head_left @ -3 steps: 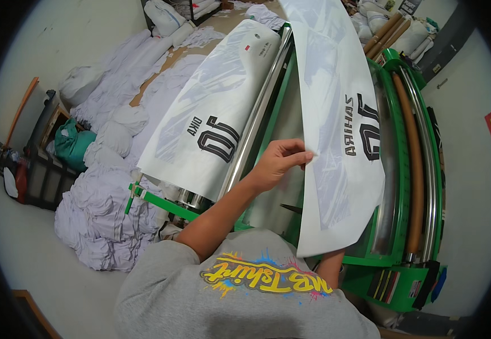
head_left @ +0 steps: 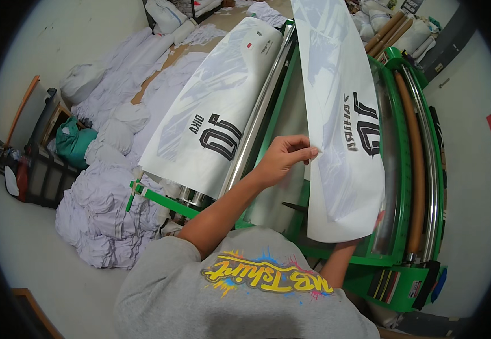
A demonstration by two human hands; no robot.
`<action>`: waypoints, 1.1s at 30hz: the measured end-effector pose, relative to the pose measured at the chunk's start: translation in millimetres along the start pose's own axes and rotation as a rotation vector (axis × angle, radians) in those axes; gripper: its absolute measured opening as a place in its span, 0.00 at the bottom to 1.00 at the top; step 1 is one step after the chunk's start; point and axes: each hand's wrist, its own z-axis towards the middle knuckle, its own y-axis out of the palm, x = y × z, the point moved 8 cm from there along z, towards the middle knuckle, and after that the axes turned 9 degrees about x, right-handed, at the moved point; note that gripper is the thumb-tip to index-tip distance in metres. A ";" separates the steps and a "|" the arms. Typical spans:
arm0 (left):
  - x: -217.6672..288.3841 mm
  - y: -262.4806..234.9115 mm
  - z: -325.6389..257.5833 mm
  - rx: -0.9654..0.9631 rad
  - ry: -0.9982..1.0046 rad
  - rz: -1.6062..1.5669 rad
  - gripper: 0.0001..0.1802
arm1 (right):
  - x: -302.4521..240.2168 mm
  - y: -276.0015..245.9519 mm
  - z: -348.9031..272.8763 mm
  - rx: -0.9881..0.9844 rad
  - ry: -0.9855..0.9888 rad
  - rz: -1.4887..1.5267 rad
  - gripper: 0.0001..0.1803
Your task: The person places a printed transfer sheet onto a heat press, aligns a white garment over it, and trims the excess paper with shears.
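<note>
A large white printed sheet (head_left: 336, 186) with pale grey shapes and mirrored black lettering hangs in front of me over the green roller machine (head_left: 395, 181). My left hand (head_left: 287, 157) is closed in a pinch on the sheet's left edge, thumb and fingertips together. From below, my right forearm (head_left: 342, 261) reaches behind the sheet's lower end. The sheet hides nearly all of that hand, and only a small reddish patch, perhaps a fingertip, shows at its right edge. To the left, a similar printed sheet (head_left: 200, 107) lies draped over the machine beside a shiny metal roller (head_left: 257, 116).
White crumpled cloth (head_left: 104, 220) is heaped on the floor at left, near a green bag (head_left: 75, 141) and a dark crate (head_left: 33, 175). A brown roller (head_left: 414, 169) runs along the machine's right side. Cardboard tubes (head_left: 385, 34) lean at the back right.
The held sheet's lower end has risen and swung slightly right, curling more. My left hand shifts a little right with its edge, and my right forearm has moved right.
</note>
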 end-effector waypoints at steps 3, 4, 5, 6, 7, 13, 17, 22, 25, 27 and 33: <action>15.7 1.9 24.8 -0.025 0.050 0.043 0.11 | -30.7 -7.9 29.3 0.096 -0.114 0.077 0.48; 16.3 4.3 26.5 -0.010 0.052 0.021 0.11 | -32.2 -25.4 36.3 0.031 -0.063 0.132 0.46; 18.4 8.4 30.6 0.004 0.066 -0.002 0.12 | -28.9 -32.2 44.6 -0.047 -0.014 0.186 0.44; 16.4 12.5 33.0 0.009 0.061 -0.036 0.12 | -12.5 -31.8 45.9 -0.103 0.044 0.039 0.43; 12.2 20.1 37.2 0.008 0.048 -0.075 0.12 | 6.7 -30.9 42.5 -0.152 0.094 -0.110 0.42; -0.8 83.0 48.6 -0.083 0.065 -0.001 0.12 | 122.5 115.1 -27.1 -0.645 -0.028 -0.880 0.46; 8.8 114.6 41.3 -0.154 -0.002 0.123 0.13 | 82.4 171.4 -48.2 -0.548 -0.143 -0.003 0.43; 15.9 106.2 51.7 -0.214 0.043 0.286 0.15 | 30.9 158.4 -29.3 -0.181 -0.210 -0.047 0.35; 9.4 78.8 75.0 -0.192 -0.061 -0.001 0.21 | 1.8 146.2 -21.5 -0.034 -0.359 -0.135 0.28; 6.6 50.4 99.5 -0.085 -0.099 -0.277 0.27 | -15.4 138.9 -17.1 -0.086 -0.356 -0.148 0.29; -0.4 -75.8 151.1 0.194 0.017 -0.110 0.33 | -68.5 143.2 -28.4 -0.136 -0.498 -0.160 0.27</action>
